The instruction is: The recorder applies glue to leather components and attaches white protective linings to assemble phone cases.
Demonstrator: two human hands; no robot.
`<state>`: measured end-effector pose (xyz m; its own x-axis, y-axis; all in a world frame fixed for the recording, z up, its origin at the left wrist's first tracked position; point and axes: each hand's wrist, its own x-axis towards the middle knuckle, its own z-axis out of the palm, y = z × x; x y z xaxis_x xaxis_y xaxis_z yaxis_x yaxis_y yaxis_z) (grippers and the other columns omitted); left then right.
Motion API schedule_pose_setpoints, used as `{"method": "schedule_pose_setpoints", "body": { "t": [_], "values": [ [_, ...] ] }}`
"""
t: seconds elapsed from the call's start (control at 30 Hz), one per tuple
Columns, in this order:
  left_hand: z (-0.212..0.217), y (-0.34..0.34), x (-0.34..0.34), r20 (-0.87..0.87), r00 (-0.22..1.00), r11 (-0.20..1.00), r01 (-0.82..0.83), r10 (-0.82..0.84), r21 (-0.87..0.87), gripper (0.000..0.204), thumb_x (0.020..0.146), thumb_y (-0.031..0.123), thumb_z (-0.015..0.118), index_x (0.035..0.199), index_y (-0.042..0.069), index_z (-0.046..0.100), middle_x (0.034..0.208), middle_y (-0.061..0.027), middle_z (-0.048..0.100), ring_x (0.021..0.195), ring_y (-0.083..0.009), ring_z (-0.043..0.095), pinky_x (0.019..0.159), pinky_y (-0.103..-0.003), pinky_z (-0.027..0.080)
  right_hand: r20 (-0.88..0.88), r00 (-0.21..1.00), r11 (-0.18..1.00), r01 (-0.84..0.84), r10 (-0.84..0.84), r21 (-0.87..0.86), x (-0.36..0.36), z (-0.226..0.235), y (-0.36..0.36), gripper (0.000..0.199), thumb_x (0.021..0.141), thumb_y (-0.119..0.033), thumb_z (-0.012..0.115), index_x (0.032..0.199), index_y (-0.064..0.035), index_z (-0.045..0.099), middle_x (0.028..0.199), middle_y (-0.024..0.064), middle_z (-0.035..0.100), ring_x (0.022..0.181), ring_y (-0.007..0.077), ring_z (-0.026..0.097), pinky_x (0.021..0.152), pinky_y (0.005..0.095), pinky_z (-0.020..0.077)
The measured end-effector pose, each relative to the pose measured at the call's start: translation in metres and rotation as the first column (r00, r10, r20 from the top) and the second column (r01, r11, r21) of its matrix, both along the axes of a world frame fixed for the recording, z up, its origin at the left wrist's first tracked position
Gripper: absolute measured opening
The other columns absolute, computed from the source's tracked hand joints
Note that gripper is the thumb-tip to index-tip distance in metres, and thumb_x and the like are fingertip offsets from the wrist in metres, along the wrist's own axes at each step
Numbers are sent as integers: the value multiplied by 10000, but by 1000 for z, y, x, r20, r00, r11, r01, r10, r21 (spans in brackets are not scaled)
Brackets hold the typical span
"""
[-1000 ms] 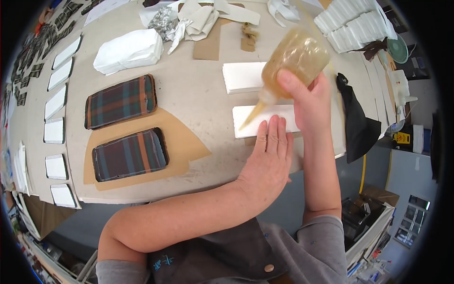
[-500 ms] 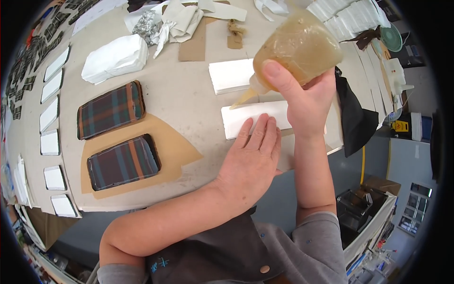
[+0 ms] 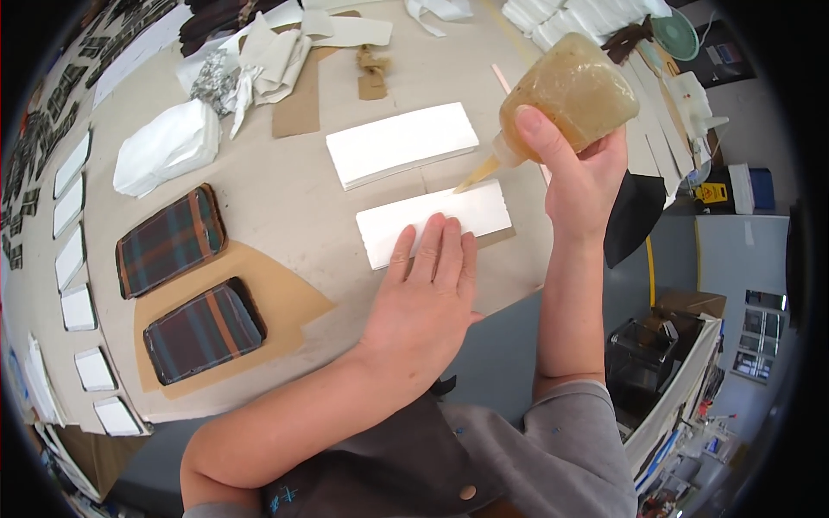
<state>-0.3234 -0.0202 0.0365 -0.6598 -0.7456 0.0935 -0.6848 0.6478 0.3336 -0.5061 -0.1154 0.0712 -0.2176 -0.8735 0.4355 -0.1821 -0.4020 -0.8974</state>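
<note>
One amber, translucent glue bottle (image 3: 566, 95)

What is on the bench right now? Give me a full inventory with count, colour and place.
Soft amber glue bottle: 1, translucent yellow-brown, tipped nozzle-down over the near strip.
Near white rectangular strip: 1, white, bench front, on a brown card.
White strip stack: 1, white, just behind the near strip.
Plaid fabric-covered rounded panels: 2, dark tartan, bench left; the nearer one lies on a tan card sheet.
Small white blocks: a row, white, along the left edge.
Folded white cloth bundle: 1, white, far left.
Paper and card scraps: several, white and brown, far side.
Left hand: flat, pressing the near strip.
Right hand: gripping the bottle.
</note>
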Motion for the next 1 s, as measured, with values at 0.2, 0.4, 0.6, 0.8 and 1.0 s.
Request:
{"method": "schedule_pose_setpoints", "body": {
  "t": [0.2,0.4,0.6,0.8,1.0],
  "values": [
    [1,-4,3,-23,1000,1000,-1,1,23,797,856,463,716,1425,-44,484,1501,-189,457,1446,-313,389,1208,-456,310,-14,996,996,87,-87,-22,-27,3,0,576,795,-99,874,1240,30,532,1107,105,672,990,164,669,872,306,552],
    [7,-13,7,-95,996,999,2,2,37,723,814,372,776,1363,-35,540,1431,-143,513,1362,-297,461,1142,-435,381,50,991,991,127,-125,-34,-40,2,-1,573,795,-93,865,1247,24,533,1123,106,667,990,166,670,873,313,554],
    [11,-16,8,-136,991,999,0,6,40,689,762,322,819,1308,-27,587,1393,-123,517,1278,-282,501,1062,-418,408,73,989,990,128,-132,60,-53,-4,2,541,779,-113,865,1210,24,567,1082,105,678,985,170,671,868,311,546],
    [13,-18,9,-125,991,999,-34,38,34,654,750,328,828,1291,26,620,1327,-89,533,1183,-252,523,1044,-443,366,148,980,986,115,-133,121,-62,-12,7,552,757,-139,867,1200,34,586,1083,104,682,987,172,667,888,316,524],
    [18,-24,14,-96,995,999,-24,26,28,623,750,322,827,1275,46,636,1297,-59,556,1184,-246,523,1055,-452,349,195,961,977,176,-198,124,-68,-18,13,505,782,-109,842,1198,29,591,1089,101,681,993,175,661,901,314,514]
  ]
}}
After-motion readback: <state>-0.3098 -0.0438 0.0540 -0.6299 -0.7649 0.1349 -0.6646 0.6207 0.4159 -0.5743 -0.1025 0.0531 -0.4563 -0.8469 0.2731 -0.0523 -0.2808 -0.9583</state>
